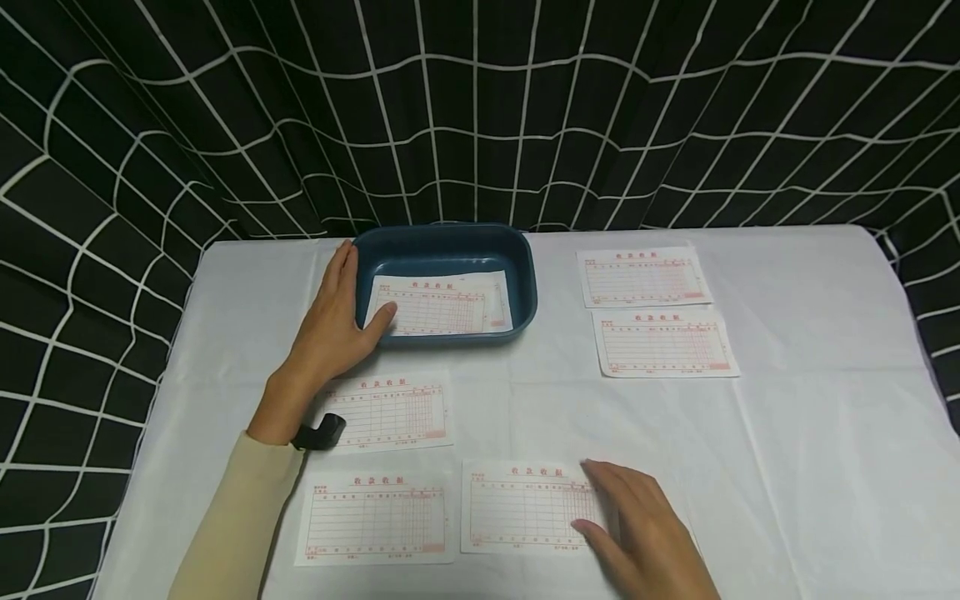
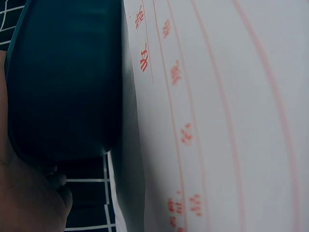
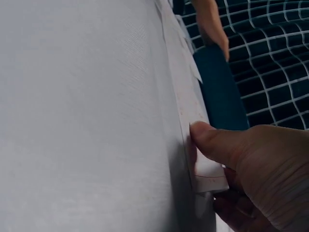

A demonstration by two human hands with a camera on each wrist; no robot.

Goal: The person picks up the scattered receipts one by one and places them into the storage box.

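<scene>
At the lower centre-right of the frame, the right hand is spread over the right end of a red-printed slip; its thumb touches the paper, but whether the fingers grasp it I cannot tell. At the upper left of centre, the left hand rests against the left end of a dark blue bin, unclenched, its fingers straight along the outside and its thumb reaching over the near left corner. Inside the bin lie overlapping printed slips. Below the bin, a middle-left slip lies partly under the left wrist, which wears a black band beyond a beige sleeve. A lower-left slip lies just left of the one under the right hand. Two more slips sit at the upper right, one just above the other. White cloth covers the surface; behind it hangs black fabric with white grid lines.
</scene>
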